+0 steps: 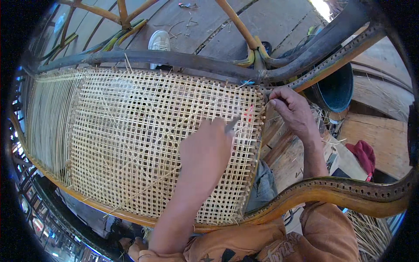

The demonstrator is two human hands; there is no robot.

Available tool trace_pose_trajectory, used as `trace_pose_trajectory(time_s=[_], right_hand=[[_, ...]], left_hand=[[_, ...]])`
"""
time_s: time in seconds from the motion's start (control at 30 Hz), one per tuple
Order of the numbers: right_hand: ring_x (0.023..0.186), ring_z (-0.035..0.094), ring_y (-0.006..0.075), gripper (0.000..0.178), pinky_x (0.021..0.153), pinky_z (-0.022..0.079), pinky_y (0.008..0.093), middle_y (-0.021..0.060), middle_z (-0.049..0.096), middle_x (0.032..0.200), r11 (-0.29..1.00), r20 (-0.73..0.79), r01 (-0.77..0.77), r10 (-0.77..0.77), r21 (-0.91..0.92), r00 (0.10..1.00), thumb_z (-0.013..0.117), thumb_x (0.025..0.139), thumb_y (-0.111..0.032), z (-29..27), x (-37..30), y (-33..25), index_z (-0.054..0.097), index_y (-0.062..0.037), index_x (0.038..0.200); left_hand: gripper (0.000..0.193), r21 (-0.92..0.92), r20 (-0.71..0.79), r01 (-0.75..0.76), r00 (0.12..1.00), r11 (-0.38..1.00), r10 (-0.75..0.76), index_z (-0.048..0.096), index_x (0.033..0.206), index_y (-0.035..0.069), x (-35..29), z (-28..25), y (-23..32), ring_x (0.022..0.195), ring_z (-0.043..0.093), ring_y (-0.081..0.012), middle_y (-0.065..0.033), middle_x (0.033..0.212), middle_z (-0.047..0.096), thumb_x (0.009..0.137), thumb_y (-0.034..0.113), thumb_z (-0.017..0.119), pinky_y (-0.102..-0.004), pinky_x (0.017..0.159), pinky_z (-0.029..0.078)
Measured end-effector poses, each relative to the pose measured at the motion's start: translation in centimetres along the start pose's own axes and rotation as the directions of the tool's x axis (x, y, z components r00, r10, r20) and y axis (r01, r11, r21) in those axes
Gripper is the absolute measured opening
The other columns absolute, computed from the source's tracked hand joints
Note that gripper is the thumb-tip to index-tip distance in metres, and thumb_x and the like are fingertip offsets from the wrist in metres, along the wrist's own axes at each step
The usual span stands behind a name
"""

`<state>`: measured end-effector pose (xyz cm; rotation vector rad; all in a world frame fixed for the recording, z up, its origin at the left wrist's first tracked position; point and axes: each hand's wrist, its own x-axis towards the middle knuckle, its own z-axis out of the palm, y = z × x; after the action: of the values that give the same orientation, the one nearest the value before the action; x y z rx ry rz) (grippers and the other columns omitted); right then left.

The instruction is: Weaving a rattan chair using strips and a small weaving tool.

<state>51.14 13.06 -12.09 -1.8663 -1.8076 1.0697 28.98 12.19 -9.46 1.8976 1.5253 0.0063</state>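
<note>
A woven cane panel [144, 131] with an open square mesh stretches across a bent rattan frame [100, 203]. Diagonal strands cross part of it. Over the right part of the mesh, my left hand [205, 146] is closed around a short grey pointed metal tool [232, 124], slightly blurred; its handle is hidden in the fist. My right hand [291, 109] pinches thumb and finger together at the panel's right edge, by the far corner. Whatever lies between those fingertips is too small to make out. Loose strand ends stick out along the panel's border.
Dark rattan poles [174, 59] run along the far side. A curved, hole-lined rail [345, 192] crosses in front of my right forearm. Beyond my right hand stand a dark bucket [342, 89] and a red cloth [362, 157]. A white shoe [159, 41] shows on the plank floor.
</note>
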Motion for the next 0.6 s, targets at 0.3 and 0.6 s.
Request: trace_pose_trajectory(time_s=[0.3, 0.6], right_hand=[[0.08, 0.056, 0.03, 0.01, 0.072, 0.045, 0.0346, 0.0136, 0.056, 0.084, 0.981, 0.021, 0.19, -0.19, -0.022, 0.982, 0.056, 0.08, -0.005, -0.2, -1.5, -1.9, 0.055, -0.0017, 0.089], [0.081, 0.057, 0.0279, 0.011, 0.071, 0.045, 0.0328, 0.0125, 0.058, 0.085, 0.999, -0.007, -0.014, 0.014, 0.047, 1.0, 0.056, 0.08, -0.004, 0.1, -2.0, -0.3, 0.055, -0.0025, 0.092]], left_hand=[[0.026, 0.058, 0.257, 0.141, 0.955, 0.988, -0.152, 0.057, 0.084, 0.006, -1.5, -1.6, -0.6, 0.07, 0.061, -0.0327, -0.015, 0.074, 0.06, 0.084, 0.032, 0.056, -0.0439, 0.063, 0.047], [0.032, -0.01, 0.279, 0.079, 0.958, 0.997, -0.073, 0.058, 0.077, 0.007, -0.5, -0.4, -2.6, 0.066, 0.059, -0.0345, -0.0154, 0.068, 0.06, 0.084, 0.037, 0.052, -0.045, 0.06, 0.045]])
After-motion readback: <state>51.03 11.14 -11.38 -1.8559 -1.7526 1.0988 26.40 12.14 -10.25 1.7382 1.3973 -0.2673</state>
